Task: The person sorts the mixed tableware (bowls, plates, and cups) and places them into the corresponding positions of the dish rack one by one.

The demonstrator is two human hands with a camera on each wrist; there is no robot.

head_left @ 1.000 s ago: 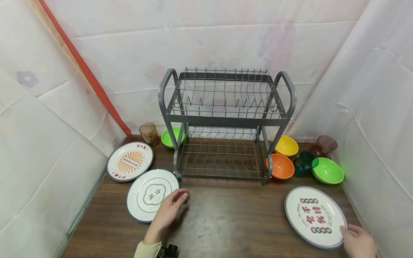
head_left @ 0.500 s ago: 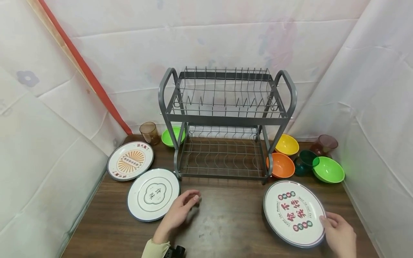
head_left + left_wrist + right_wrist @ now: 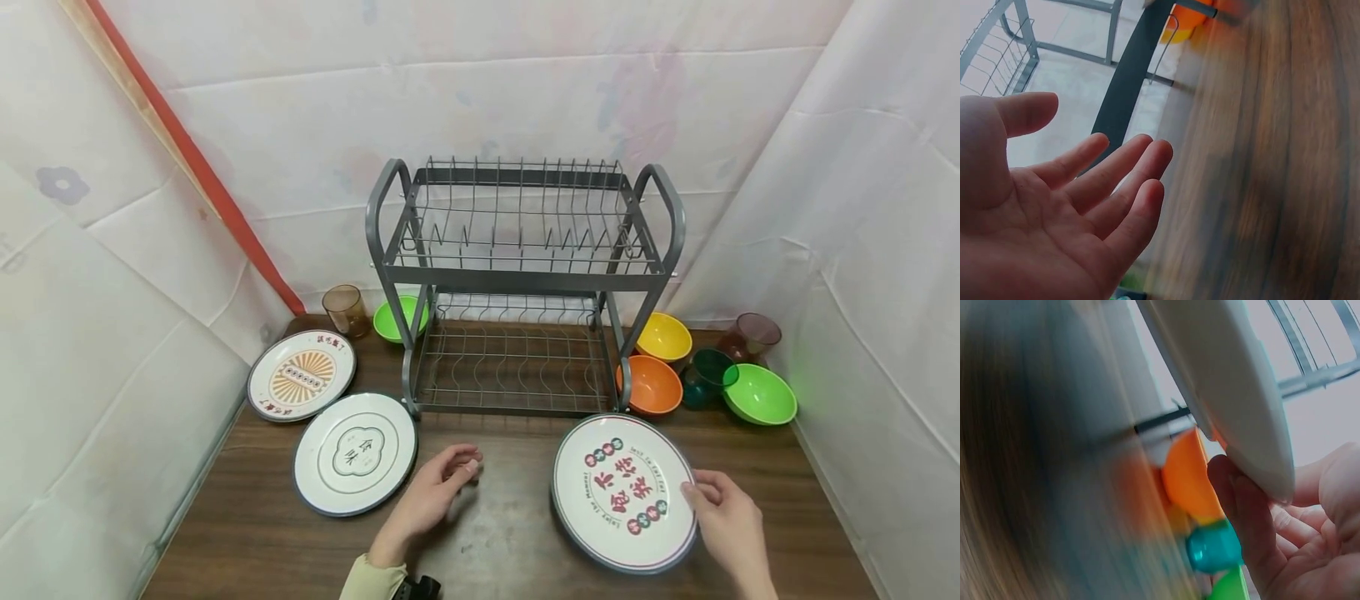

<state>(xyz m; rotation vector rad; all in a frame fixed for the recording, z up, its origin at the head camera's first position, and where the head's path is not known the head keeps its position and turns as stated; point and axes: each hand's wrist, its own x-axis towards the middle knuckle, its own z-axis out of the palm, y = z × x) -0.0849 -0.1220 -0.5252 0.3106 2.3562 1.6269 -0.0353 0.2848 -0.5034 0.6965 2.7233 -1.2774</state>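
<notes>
From where I stand, the left hand [image 3: 433, 493] is empty, its fingers loosely parted. Further right, before the dish rack [image 3: 525, 279], is the red-lettered plate [image 3: 625, 492], its right rim pinched by the right hand [image 3: 726, 521]. Perhaps the left should support the opposite edge, against tipping.

Soft light leaves a sheen on the tabletop [image 3: 510, 533], heavily blurred in the right wrist view.

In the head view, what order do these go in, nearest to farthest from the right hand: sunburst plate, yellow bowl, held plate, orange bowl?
1. Held plate: in the right hand.
2. Orange bowl: ahead of the hand.
3. Yellow bowl: just behind the orange one.
4. Sunburst plate: far left.
</notes>
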